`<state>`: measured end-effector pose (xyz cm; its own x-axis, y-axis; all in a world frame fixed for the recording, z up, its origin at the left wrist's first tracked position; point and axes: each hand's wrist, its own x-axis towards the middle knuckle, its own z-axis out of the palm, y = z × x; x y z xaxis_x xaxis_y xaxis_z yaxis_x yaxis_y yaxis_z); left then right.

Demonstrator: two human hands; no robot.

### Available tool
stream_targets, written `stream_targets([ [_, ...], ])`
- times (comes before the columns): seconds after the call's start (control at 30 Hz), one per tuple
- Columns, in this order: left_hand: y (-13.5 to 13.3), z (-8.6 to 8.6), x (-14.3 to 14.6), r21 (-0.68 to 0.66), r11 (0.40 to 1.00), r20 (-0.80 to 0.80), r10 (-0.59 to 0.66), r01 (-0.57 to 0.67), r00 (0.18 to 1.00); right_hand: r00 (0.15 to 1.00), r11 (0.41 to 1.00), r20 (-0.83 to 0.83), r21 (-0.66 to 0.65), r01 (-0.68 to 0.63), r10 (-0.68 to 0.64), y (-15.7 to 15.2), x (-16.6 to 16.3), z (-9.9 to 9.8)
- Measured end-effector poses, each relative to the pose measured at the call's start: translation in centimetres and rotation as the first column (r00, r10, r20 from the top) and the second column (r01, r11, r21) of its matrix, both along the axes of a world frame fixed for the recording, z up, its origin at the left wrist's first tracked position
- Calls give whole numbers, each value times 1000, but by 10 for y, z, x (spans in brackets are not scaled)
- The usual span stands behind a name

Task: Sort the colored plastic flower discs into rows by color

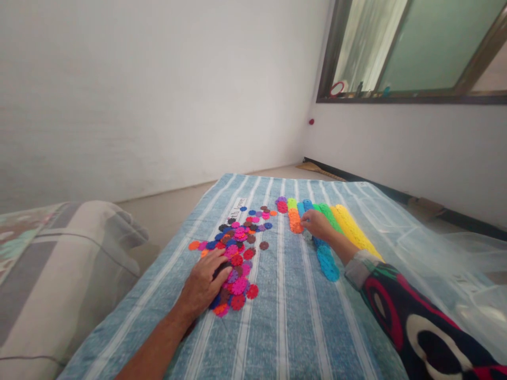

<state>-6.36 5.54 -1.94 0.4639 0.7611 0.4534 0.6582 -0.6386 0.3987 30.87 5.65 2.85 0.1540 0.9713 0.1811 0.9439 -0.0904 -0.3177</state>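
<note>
Mixed plastic snowflake discs (238, 285) lie in a loose heap on the striped blue cloth. My left hand (206, 277) rests on the heap's left side, fingers spread over the discs and thumb apart. My right hand (316, 224) is at the sorted rows, its fingers pinched together beside the orange discs (295, 221); what they hold, if anything, is hidden. Overlapping rows run beside it: blue discs (327, 262), green discs (330, 219) and yellow discs (354, 229). At the far left of the rows are a few red discs (282, 206) and purple discs.
The striped cloth (277, 338) covers the table. Clear plastic containers (447, 248) stand along its right side. A cloth-covered piece of furniture (79, 274) is at the left. Walls and a window (420, 47) are beyond.
</note>
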Motion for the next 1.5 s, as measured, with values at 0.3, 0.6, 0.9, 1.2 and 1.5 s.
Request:
stream_targets([
  [0.3, -1, -1, 0, -1, 1000, -19, 2, -2, 1000, 994, 1000, 105, 24, -19, 16, 0, -3, -8],
  [0.6, -3, -3, -2, 96, 995, -33, -21, 24, 999, 902, 907, 167, 78, -414, 398, 3, -78, -18],
  [0.9, 0, -9, -6, 118, 993, 0, 2, -2, 1000, 926, 917, 59, 130, -377, 372, 19, -164, -37],
  [1.2, -2, -14, -9, 96, 994, 39, 40, -44, 998, 904, 893, 24, 150, -425, 426, 5, -165, -49],
  [1.5, -5, -12, -7, 48, 995, 54, 86, -89, 995, 934, 918, -52, 214, -335, 353, 6, -151, -50],
])
